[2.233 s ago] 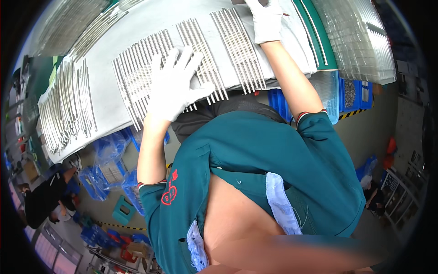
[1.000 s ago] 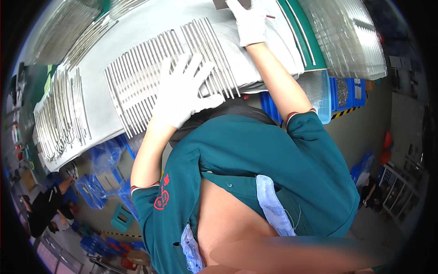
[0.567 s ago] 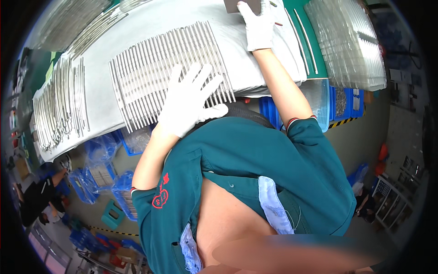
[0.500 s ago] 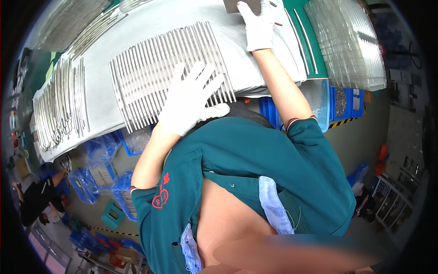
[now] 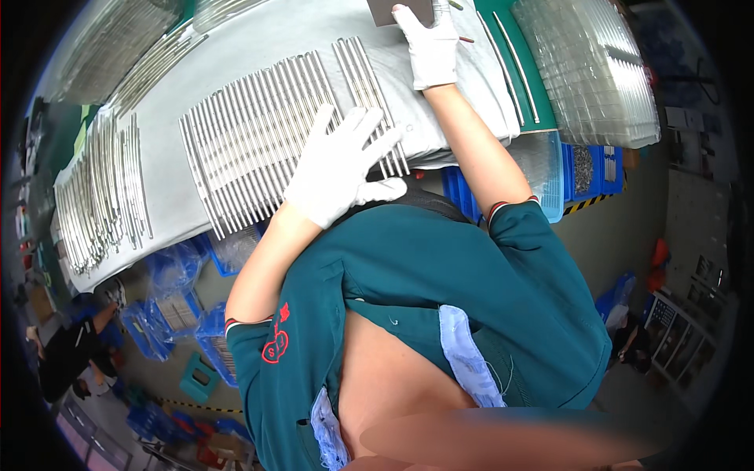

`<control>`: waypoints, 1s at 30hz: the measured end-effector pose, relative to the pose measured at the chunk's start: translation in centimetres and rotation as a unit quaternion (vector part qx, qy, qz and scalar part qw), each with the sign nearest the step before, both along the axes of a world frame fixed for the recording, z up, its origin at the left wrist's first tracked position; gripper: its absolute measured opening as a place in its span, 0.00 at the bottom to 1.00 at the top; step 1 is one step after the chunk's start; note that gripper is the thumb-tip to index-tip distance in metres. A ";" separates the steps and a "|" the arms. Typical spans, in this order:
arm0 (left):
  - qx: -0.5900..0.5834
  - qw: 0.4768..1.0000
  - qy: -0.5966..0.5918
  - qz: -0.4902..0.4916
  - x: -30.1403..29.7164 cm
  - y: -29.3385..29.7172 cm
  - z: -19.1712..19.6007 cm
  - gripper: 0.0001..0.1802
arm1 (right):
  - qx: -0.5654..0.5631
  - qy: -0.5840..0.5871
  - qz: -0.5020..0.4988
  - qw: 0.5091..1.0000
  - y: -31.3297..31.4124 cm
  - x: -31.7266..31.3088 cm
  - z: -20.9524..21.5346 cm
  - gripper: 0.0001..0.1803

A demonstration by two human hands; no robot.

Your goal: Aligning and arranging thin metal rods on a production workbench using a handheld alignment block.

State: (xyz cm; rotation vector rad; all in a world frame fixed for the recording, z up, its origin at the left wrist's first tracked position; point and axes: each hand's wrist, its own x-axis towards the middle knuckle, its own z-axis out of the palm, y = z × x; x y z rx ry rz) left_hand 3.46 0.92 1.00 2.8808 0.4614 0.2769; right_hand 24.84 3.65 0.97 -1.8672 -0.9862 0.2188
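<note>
A row of thin silver metal rods (image 5: 243, 129) lies side by side on a white cloth. A smaller group of rods (image 5: 361, 74) sits just right of it, with a gap between the two. My left hand (image 5: 334, 173), in a white glove, rests palm down over the near ends of the rods. Its fingers are spread, reaching across to the smaller group. At the far edge of view, my right hand (image 5: 434, 51), also gloved, grips a dark brown flat piece (image 5: 400, 11) with the thumb on top. Its far part is cut off by the frame.
More loose rods (image 5: 98, 196) lie at the left of the cloth-covered table (image 5: 169, 169). Stacked clear plastic trays (image 5: 585, 74) stand on the right, beside two rods (image 5: 514, 67) on a green surface. Blue bins (image 5: 577, 177) sit below the table edge.
Several rods at the row's right end now stand apart from the others, leaving a gap. My left hand has shifted slightly right; my right hand still grips the dark flat piece.
</note>
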 end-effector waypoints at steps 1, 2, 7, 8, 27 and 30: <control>-0.002 1.000 0.006 0.004 -0.5 0.1 0.5 0.43 | 0.000 0.001 -0.001 1.000 0.0 0.1 -0.2 0.27; -0.004 1.000 0.012 0.008 -1.0 0.1 0.9 0.43 | 0.004 0.014 -0.001 1.000 0.1 0.2 -0.6 0.28; 0.000 1.000 0.003 0.028 -2.5 -0.1 1.1 0.41 | 0.017 0.041 0.002 0.999 0.2 -0.1 -0.5 0.30; 0.002 1.000 0.000 0.028 -2.4 -0.1 1.0 0.41 | 0.016 0.016 -0.006 1.000 0.2 0.1 -0.9 0.31; 0.008 0.994 0.015 0.112 -6.4 -0.7 0.4 0.40 | 0.005 0.001 -0.017 1.000 0.5 0.4 -1.3 0.29; -0.002 0.995 0.012 0.099 -5.7 -0.8 0.5 0.40 | 0.034 0.026 -0.003 0.999 0.6 0.4 -1.6 0.30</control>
